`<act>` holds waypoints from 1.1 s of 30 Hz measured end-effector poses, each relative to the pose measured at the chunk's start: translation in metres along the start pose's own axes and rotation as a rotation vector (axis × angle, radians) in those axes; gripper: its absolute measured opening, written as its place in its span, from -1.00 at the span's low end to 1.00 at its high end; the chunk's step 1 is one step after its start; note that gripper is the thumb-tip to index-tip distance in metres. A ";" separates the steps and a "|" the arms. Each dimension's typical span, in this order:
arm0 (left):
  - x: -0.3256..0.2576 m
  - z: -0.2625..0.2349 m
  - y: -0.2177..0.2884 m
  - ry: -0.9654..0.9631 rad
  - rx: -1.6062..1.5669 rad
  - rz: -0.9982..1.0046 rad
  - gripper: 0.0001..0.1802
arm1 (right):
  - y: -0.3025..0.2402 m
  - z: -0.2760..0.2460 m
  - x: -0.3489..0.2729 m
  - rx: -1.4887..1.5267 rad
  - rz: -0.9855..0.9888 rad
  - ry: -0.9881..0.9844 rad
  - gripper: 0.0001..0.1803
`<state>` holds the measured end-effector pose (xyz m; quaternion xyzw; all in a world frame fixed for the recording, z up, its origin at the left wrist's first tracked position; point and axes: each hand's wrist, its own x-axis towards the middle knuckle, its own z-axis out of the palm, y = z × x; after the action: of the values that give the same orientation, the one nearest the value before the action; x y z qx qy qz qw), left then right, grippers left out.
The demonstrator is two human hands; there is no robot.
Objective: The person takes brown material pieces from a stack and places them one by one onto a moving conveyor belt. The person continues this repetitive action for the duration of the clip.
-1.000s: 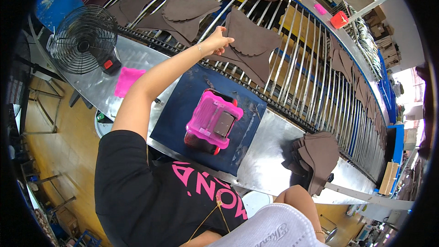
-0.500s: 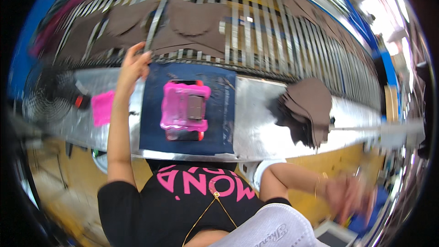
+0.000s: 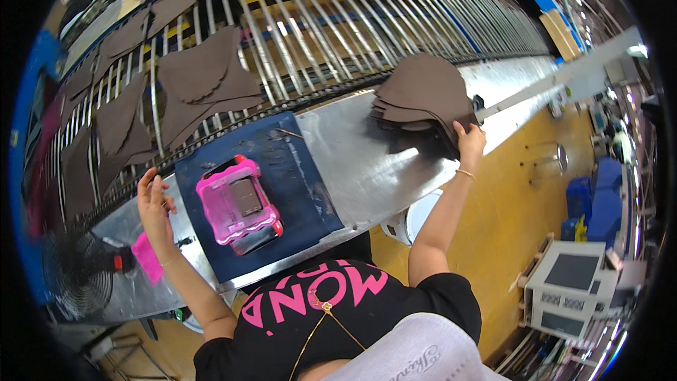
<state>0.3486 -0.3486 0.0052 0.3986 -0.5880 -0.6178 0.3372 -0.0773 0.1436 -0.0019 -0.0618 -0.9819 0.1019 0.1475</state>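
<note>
My right hand (image 3: 469, 143) reaches out to the right and pinches the near edge of a stack of brown cut pieces (image 3: 423, 88) on the metal table. The pieces are thin, flat and round-edged, and overlap unevenly. How many layers the fingers hold is hidden. At the left, my left hand (image 3: 156, 204) is open with fingers apart, above the table beside the slatted rack, holding nothing. Between the hands lies a dark blue mat (image 3: 300, 204). A pink wavy-edged frame (image 3: 215, 204) rests on it, with a brownish-grey block (image 3: 245, 196) inside.
Beyond the table runs a rack of metal slats (image 3: 296, 35) with brown pieces (image 3: 197, 70) spread over it. A pink sheet (image 3: 146, 257) and a fan (image 3: 77, 275) are at the left. A pale bar (image 3: 557, 81) juts in near the stack. A white bucket (image 3: 423, 215) stands below the table edge.
The view has turned to the right. My right hand has come from low at the right up to the brown stack and taken its edge. My left hand stays near the rack's edge.
</note>
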 end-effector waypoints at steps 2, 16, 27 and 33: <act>-0.009 0.014 0.014 0.031 0.037 -0.017 -0.64 | 0.018 0.012 0.011 0.075 -0.036 0.020 -0.33; -0.020 0.023 0.055 -0.132 0.009 0.141 -0.54 | -0.085 -0.120 -0.064 1.021 -0.267 -0.156 -0.68; -0.036 0.015 0.096 -0.124 0.013 0.215 -0.86 | -0.240 -0.094 -0.189 1.499 -0.811 -0.785 -0.83; -0.067 -0.057 0.112 0.127 0.208 0.335 -0.86 | -0.268 -0.079 -0.232 1.204 -1.206 -0.634 -0.77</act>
<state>0.4235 -0.3242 0.1232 0.3658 -0.6843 -0.4627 0.4287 0.1423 -0.1376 0.0668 0.5810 -0.6229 0.5155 -0.0937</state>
